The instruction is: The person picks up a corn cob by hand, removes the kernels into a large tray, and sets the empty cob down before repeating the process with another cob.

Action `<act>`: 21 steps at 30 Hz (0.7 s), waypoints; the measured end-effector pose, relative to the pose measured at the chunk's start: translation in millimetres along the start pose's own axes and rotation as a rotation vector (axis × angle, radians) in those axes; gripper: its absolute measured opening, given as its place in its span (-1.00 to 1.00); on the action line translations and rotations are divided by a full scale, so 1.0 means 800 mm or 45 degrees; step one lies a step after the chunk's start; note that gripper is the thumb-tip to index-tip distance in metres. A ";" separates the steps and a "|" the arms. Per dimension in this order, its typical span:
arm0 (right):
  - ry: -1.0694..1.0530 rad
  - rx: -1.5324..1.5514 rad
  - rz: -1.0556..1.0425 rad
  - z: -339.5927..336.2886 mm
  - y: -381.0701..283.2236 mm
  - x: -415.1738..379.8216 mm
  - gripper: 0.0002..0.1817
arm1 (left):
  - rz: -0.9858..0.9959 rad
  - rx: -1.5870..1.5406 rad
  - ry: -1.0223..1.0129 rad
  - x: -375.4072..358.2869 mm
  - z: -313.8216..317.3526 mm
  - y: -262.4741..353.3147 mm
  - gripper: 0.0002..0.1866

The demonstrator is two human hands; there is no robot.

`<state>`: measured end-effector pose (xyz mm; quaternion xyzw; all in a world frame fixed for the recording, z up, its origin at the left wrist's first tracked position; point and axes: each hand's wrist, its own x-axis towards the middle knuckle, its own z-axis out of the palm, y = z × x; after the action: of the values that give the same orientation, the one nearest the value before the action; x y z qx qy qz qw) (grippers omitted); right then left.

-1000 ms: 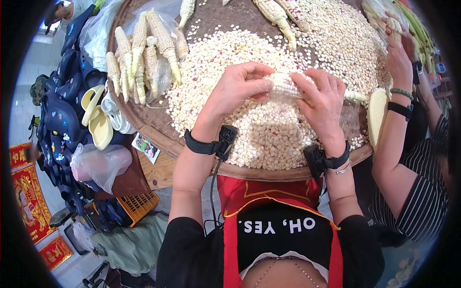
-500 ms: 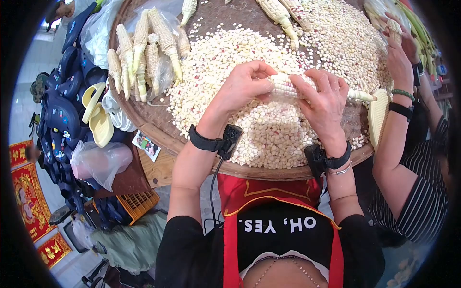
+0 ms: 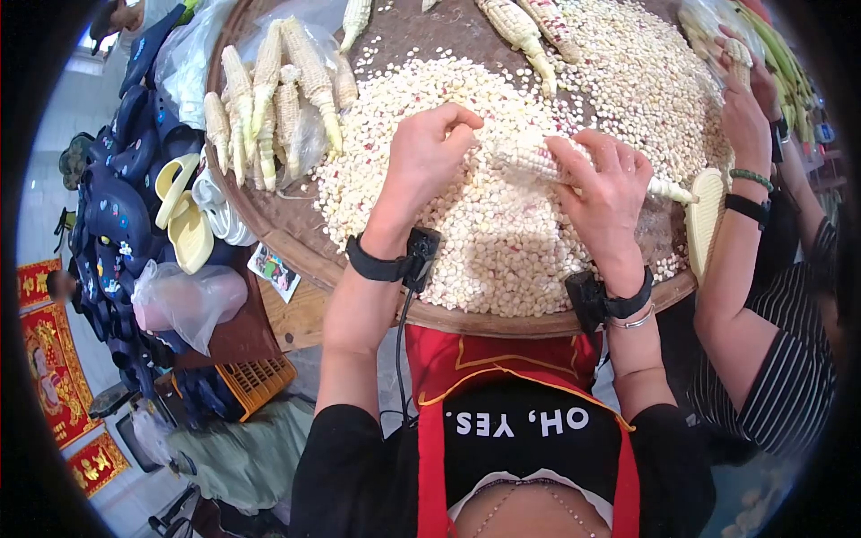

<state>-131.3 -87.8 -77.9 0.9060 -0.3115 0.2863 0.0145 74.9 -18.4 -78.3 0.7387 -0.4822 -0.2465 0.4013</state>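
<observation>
My right hand [image 3: 605, 184] is wrapped round a corn cob [image 3: 529, 161] lying sideways above the kernel heap. The cob's pale stalk end [image 3: 671, 190] sticks out to the right of the hand. To the left, my left hand [image 3: 429, 151] is a short way off the cob, its fingers curled in; whatever they hold, if anything, is hidden. Loose white and purplish kernels [image 3: 502, 260] are heaped beneath both hands on a round woven tray [image 3: 377, 291] with a raised rim. Each wrist wears a black strap with a small device.
Several stripped cobs [image 3: 265, 90] lie on plastic at the tray's left. More cobs [image 3: 520, 36] lie at the back. A yellow sole-like piece [image 3: 704, 220] stands at the right rim. Beside it, another person's hand [image 3: 744, 117] holds a cob. Dark clogs [image 3: 117, 215] hang at left.
My left hand has come off the cob and moved left, its fingers curling in. My right hand keeps its hold, and the cob has shifted slightly.
</observation>
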 end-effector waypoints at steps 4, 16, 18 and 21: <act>-0.015 0.051 0.025 0.003 0.004 -0.002 -0.48 | 0.080 -0.595 -0.161 -0.004 0.009 -0.001 -0.72; -0.058 0.104 0.024 0.004 0.006 -0.003 -0.45 | -0.037 -0.821 -0.419 -0.007 0.020 -0.001 -0.65; -0.068 0.108 0.016 0.004 0.006 -0.004 -0.45 | -0.050 -0.672 -0.376 -0.007 0.022 0.000 -0.68; -0.113 0.119 0.030 0.005 0.006 -0.003 -0.46 | 0.004 -0.451 -0.282 -0.008 0.028 0.001 -0.71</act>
<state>-133.3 -91.0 -83.4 0.9137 -0.3089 0.2601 -0.0449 55.0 -20.8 -90.2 0.6242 -0.4737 -0.4065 0.4699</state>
